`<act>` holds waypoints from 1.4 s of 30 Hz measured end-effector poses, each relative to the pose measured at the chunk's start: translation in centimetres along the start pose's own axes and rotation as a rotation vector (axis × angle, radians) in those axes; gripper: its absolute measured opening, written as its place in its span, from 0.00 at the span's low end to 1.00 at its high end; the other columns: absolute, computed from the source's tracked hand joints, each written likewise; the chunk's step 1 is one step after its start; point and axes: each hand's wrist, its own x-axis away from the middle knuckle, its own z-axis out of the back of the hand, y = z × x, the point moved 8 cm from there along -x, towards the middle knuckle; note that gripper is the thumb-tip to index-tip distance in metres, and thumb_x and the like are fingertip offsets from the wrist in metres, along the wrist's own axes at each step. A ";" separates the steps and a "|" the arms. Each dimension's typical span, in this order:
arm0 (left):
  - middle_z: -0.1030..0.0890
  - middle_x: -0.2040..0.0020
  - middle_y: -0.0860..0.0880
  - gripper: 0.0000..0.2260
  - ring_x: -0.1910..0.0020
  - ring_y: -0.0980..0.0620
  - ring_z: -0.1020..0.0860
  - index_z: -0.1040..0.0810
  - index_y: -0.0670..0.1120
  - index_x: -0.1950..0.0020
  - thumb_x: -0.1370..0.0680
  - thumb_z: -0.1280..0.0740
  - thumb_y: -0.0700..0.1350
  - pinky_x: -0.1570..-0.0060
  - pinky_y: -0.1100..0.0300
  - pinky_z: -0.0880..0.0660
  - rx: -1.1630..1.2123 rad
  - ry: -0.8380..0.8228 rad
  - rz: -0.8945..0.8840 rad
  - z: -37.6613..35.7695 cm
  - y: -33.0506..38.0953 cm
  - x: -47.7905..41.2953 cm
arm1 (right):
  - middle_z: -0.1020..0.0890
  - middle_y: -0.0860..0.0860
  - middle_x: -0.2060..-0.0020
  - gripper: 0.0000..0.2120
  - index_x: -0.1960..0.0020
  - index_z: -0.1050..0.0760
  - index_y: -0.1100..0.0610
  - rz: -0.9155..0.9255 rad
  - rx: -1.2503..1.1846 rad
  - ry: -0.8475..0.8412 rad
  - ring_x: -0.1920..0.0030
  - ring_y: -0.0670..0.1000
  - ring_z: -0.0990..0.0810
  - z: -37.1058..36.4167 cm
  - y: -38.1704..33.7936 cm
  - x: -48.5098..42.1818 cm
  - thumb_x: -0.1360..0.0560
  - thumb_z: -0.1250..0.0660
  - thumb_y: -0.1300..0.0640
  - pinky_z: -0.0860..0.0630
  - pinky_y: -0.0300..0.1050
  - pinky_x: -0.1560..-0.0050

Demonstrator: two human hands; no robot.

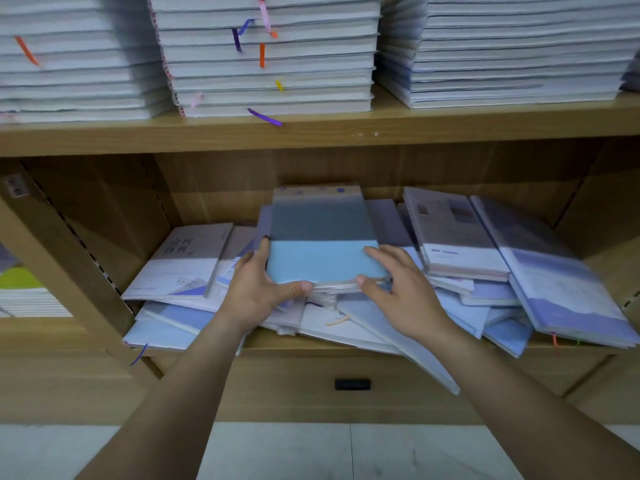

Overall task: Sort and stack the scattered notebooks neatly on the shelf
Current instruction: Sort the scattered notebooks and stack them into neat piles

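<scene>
Head view: both hands on the first small pile, with most of the sorting left to do.

The left hand [258,289] grips the small pile [341,287] at its left side, thumb pressed to the front edge. The right hand [401,296] pinches the right front corner, fingers spread on the cover and thumb underneath the edge. The blue notebook [322,258] tops that pile in the middle of the lower shelf [214,192], sitting on the jumble. Around it the scattered notebooks [554,271] lie fanned and overlapping, left and right, several hanging over the front lip. On the upper shelf [311,133] the tall stacks [266,64] stand square and tidy. My read is that this is early going, with one pile forming and nearly everything below unsorted.
</scene>
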 end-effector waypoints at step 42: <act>0.35 0.23 0.54 0.36 0.26 0.48 0.37 0.34 0.56 0.23 0.29 0.42 0.69 0.27 0.53 0.38 -0.601 0.062 0.069 9.1 -11.7 5.0 | 0.21 0.49 0.39 0.24 0.37 0.21 0.50 0.454 0.524 -0.005 0.41 0.55 0.23 -11.9 -16.3 -2.1 0.27 0.41 0.41 0.28 0.52 0.40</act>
